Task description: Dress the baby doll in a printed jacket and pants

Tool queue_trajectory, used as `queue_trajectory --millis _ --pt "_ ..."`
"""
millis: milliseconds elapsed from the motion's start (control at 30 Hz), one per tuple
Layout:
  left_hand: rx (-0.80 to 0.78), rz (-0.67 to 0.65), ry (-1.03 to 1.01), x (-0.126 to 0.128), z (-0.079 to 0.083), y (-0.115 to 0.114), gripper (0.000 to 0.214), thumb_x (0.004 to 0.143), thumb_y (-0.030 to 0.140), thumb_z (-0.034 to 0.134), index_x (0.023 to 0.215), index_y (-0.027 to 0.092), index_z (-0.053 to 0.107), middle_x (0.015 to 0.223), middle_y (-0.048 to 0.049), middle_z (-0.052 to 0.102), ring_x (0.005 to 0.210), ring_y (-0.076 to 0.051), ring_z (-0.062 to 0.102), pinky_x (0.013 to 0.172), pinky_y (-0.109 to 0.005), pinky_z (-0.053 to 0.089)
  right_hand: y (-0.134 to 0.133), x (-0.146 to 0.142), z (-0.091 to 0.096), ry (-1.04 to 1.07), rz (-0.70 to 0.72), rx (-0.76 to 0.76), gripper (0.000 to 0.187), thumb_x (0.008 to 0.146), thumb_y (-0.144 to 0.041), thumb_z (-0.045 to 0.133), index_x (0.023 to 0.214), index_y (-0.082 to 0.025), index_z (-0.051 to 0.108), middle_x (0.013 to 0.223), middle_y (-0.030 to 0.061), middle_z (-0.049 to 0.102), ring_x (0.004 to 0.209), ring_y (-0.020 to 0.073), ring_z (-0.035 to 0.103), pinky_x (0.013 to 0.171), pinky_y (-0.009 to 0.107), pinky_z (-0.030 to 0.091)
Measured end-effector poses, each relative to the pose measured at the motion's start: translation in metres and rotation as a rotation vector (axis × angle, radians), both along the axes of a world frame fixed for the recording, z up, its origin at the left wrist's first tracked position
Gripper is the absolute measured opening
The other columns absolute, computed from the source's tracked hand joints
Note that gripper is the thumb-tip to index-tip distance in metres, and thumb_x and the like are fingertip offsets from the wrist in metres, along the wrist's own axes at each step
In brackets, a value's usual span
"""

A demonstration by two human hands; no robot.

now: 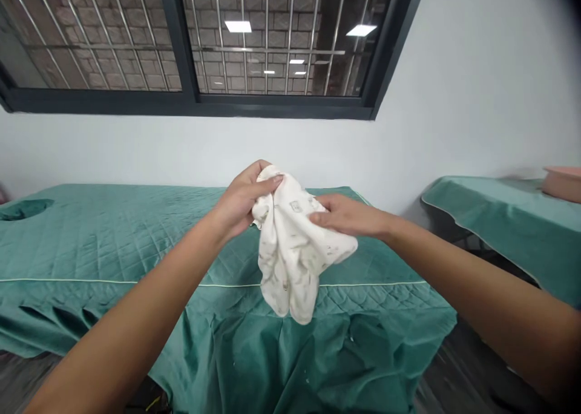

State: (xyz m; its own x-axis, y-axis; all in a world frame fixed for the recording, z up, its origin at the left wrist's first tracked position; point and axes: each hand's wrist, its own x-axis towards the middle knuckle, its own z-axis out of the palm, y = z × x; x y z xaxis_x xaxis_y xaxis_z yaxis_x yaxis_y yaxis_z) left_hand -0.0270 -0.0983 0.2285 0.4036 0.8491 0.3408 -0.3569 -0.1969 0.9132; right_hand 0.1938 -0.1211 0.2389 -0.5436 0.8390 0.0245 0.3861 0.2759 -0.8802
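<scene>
A small white garment (293, 250) with a faint printed pattern hangs bunched in the air above the green quilted bed. My left hand (242, 199) is closed on its upper left edge, thumb and fingers pinching the cloth. My right hand (347, 215) grips the garment's right side, fingers curled into the fabric. The lower part of the cloth droops freely below both hands.
A green quilted massage bed (113, 244) with a face hole (27, 208) at its left end stands before me against a white wall. A second green-covered bed (494, 220) at the right carries a pink basin (563, 183). A barred window runs above.
</scene>
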Motion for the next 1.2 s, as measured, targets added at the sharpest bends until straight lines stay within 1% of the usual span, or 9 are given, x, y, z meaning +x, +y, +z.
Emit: queue_trajectory --millis 67,200,333,467,600,767,900,1000,1200 --pt "-0.056 -0.005 -0.021 0.006 -0.006 0.003 0.030 0.075 0.035 0.078 0.084 0.019 0.054 0.073 0.0035 0.059 0.062 -0.009 0.058 0.057 -0.019 0.047 0.000 -0.001 -0.001 -0.049 -0.008 -0.032 0.037 0.073 -0.051 0.077 0.092 -0.019 0.076 0.094 0.0058 0.073 0.083 0.0204 0.065 0.069 0.029 0.052" --pt "-0.117 -0.207 0.132 0.009 -0.021 0.005 0.036 0.078 0.047 0.075 0.095 0.017 0.063 0.083 -0.0038 0.069 0.071 -0.015 0.065 0.062 -0.024 0.051 0.006 -0.001 -0.001 0.266 -0.227 0.107 0.026 0.077 -0.042 0.073 0.089 -0.019 0.073 0.086 0.0035 0.071 0.072 0.0158 0.062 0.064 0.026 0.049" --pt "-0.133 -0.450 0.396 0.005 -0.026 0.004 0.036 0.066 0.032 0.086 0.093 0.014 0.069 0.088 -0.0068 0.072 0.073 -0.018 0.067 0.065 -0.028 0.052 0.007 0.001 0.000 0.387 -0.340 0.164 0.019 0.078 -0.038 0.072 0.082 -0.020 0.070 0.073 0.0008 0.064 0.063 0.0131 0.056 0.056 0.025 0.043" --pt "-0.111 -0.314 0.170 0.010 -0.026 0.011 0.035 0.070 0.030 0.083 0.098 0.017 0.067 0.089 -0.0040 0.070 0.076 -0.016 0.067 0.068 -0.026 0.052 0.000 0.003 -0.003 0.386 -0.224 0.026 0.033 0.079 -0.052 0.072 0.092 -0.021 0.072 0.079 0.0035 0.069 0.069 0.0172 0.062 0.062 0.029 0.050" --pt "-0.126 -0.177 -0.014 0.021 -0.029 0.016 0.034 0.073 0.031 0.081 0.100 0.020 0.064 0.086 0.0003 0.067 0.076 -0.014 0.066 0.071 -0.025 0.052 -0.005 0.002 -0.009 0.059 0.018 -0.081 0.045 0.067 -0.055 0.081 0.093 -0.019 0.076 0.093 0.0065 0.074 0.084 0.0227 0.067 0.071 0.031 0.055" --pt "-0.148 -0.300 0.066 0.022 -0.035 0.012 0.039 0.079 0.046 0.075 0.103 0.016 0.066 0.090 -0.0053 0.071 0.079 -0.017 0.067 0.071 -0.026 0.052 0.003 -0.002 -0.013 0.276 -0.187 0.012 0.040 0.076 -0.056 0.075 0.094 -0.020 0.074 0.094 0.0062 0.075 0.084 0.0213 0.068 0.074 0.030 0.056" --pt "-0.151 -0.512 0.275 0.013 -0.036 0.008 0.050 0.067 0.031 0.086 0.110 0.013 0.067 0.102 -0.0113 0.074 0.090 -0.023 0.070 0.079 -0.031 0.054 0.009 -0.002 -0.013 0.607 -0.307 0.012 0.050 0.080 -0.065 0.067 0.097 -0.019 0.070 0.086 0.0081 0.073 0.085 0.0234 0.069 0.074 0.032 0.058" --pt "-0.163 -0.391 0.157 0.013 -0.038 0.012 0.046 0.068 0.025 0.085 0.109 0.014 0.067 0.101 -0.0099 0.074 0.090 -0.023 0.070 0.081 -0.030 0.054 0.007 0.001 -0.022 0.618 -0.328 -0.032 0.055 0.079 -0.067 0.068 0.102 -0.017 0.070 0.082 0.0092 0.073 0.084 0.0238 0.069 0.070 0.031 0.058" --pt "-0.258 -0.194 -0.166 0.028 -0.057 0.026 0.034 0.073 0.026 0.080 0.102 0.016 0.065 0.087 -0.0046 0.074 0.080 -0.020 0.073 0.077 -0.030 0.056 0.015 0.007 -0.061 0.292 -0.070 -0.250 0.041 0.070 -0.040 0.085 0.103 -0.017 0.073 0.104 0.0083 0.076 0.091 0.0214 0.071 0.077 0.030 0.059"
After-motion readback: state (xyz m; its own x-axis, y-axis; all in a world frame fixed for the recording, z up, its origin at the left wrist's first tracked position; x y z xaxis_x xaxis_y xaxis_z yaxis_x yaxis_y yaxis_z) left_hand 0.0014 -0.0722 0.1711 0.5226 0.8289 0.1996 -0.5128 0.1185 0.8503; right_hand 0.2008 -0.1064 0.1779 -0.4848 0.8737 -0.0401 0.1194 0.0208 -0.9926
